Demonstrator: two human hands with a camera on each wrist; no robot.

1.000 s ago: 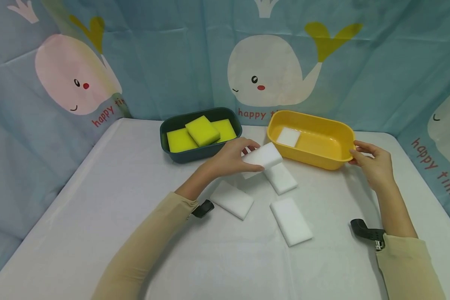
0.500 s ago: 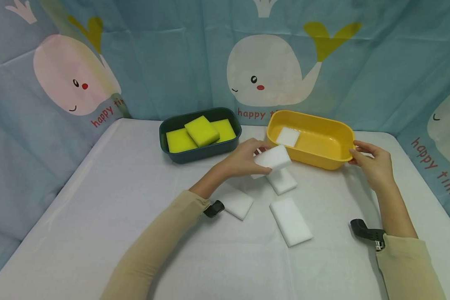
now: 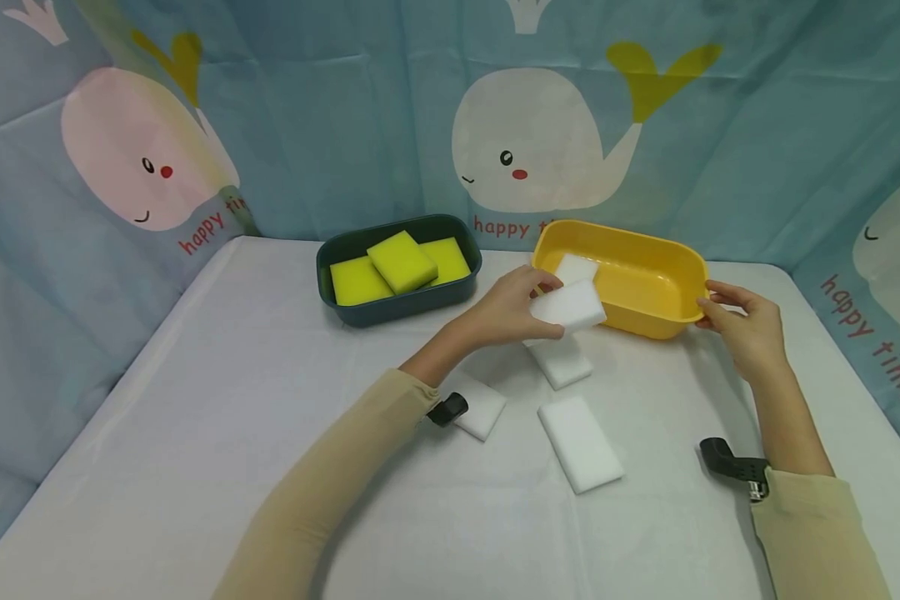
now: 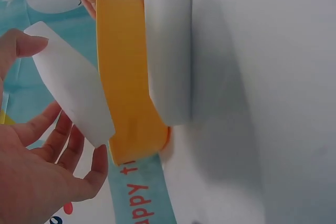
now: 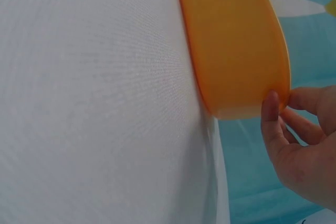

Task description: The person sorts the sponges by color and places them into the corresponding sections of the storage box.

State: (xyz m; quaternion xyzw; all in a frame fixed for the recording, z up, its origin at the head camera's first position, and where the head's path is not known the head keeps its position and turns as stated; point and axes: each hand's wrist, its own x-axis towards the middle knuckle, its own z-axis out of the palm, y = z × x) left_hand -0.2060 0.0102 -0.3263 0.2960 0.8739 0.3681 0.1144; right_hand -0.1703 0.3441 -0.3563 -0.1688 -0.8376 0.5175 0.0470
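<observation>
Between its thumb and fingers my left hand grips a white sponge block, raised at the front left of the yellow bin. In the left wrist view that white sponge block tilts beside the bin's wall. The bin's right end is pinched at the rim by my right hand; the right wrist view shows thumb and fingers on the bin's edge. Inside the bin, at its left, lies another white block, partly hidden by the held one.
Three white blocks lie on the table: one below the held block, one at the centre, one partly behind the left wrist camera. A dark green bin with three yellow sponges stands left. A whale-print curtain hangs behind.
My left hand has moved right with the white sponge block, from between the bins to the yellow bin's front left edge. My right hand has stayed on the bin's rim.
</observation>
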